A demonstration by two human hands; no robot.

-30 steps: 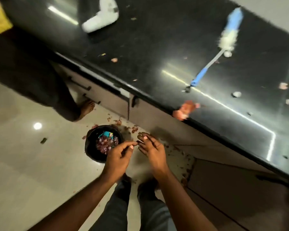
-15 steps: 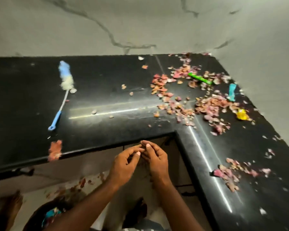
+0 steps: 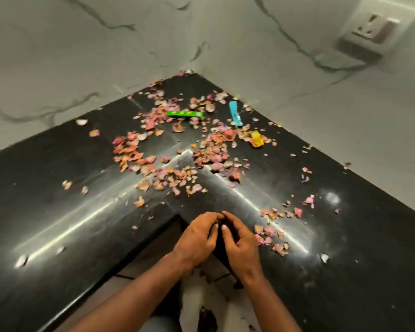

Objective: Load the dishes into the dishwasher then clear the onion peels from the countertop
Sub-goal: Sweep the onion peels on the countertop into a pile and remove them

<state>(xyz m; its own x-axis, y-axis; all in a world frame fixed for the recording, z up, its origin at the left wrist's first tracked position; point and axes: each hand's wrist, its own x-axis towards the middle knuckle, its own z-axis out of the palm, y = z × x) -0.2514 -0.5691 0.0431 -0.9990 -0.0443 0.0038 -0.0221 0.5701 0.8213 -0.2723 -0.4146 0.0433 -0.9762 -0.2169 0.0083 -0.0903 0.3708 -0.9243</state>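
Observation:
Pink and orange onion peels [image 3: 168, 168] lie scattered over the corner of a black L-shaped countertop [image 3: 58, 188]. A smaller cluster of peels [image 3: 268, 238] sits just right of my hands. My left hand [image 3: 197, 238] and my right hand [image 3: 240, 243] are held together over the counter's inner corner edge. Their fingers are loosely curled and the fingertips touch each other. Nothing shows between them. No dishes or dishwasher are in view.
A green wrapper [image 3: 185, 113], a blue wrapper [image 3: 235, 113] and a yellow wrapper [image 3: 256, 138] lie among the peels near the marble walls. A wall socket [image 3: 371, 27] is at the upper right. Some peel bits [image 3: 206, 317] lie on the floor below.
My view swung from the floor bin and left counter up to the peel-strewn corner. Both hands rose together from above the bin to the counter's inner edge.

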